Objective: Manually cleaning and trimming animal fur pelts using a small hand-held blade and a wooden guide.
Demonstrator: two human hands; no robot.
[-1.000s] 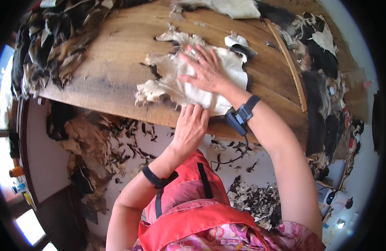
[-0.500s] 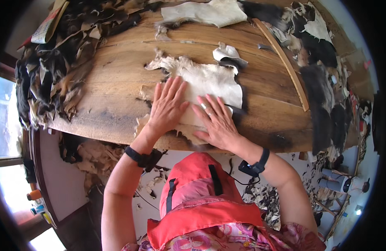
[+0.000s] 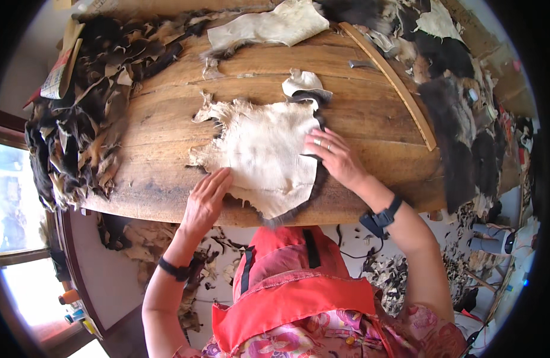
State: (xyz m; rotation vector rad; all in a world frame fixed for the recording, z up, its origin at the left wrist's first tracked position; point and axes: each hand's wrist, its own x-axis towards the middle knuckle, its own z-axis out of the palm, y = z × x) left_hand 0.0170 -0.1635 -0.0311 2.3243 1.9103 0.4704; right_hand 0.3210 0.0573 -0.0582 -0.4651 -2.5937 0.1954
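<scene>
My left hand [image 3: 206,200] lies flat and open, palm down, on the near left edge of the pale hide [image 3: 260,152], fingers together and pointing away from me. My right hand [image 3: 334,156] is open too, fingers spread and pressing the hide's right edge, where a strip of dark fur [image 3: 315,182] shows from beneath. Neither hand grips anything; both only press. The hide is spread skin side up on the wooden table [image 3: 370,128], between my two hands, and its near tip hangs just past the table's edge.

I judge the piece to be light and limp, like thick cloth: it lies close to the boards and its ragged edges curl a little. The bare skin side looks dry and matte, so my palms should hold it by friction alone. The fur underneath could let it slide on the smooth wood, so flat pressure from both sides seems the safer way to keep it still. To lift it, I would pinch the firm right edge under my fingers, or the near tip, rather than the thin tattered left edge beyond my left hand, which looks as if it would tear.

Just beyond my right hand lies a small curled scrap [image 3: 305,86], and farther off a long wooden slat [image 3: 394,83]. Past my left hand sits a heap of dark fur scraps [image 3: 90,125].
</scene>
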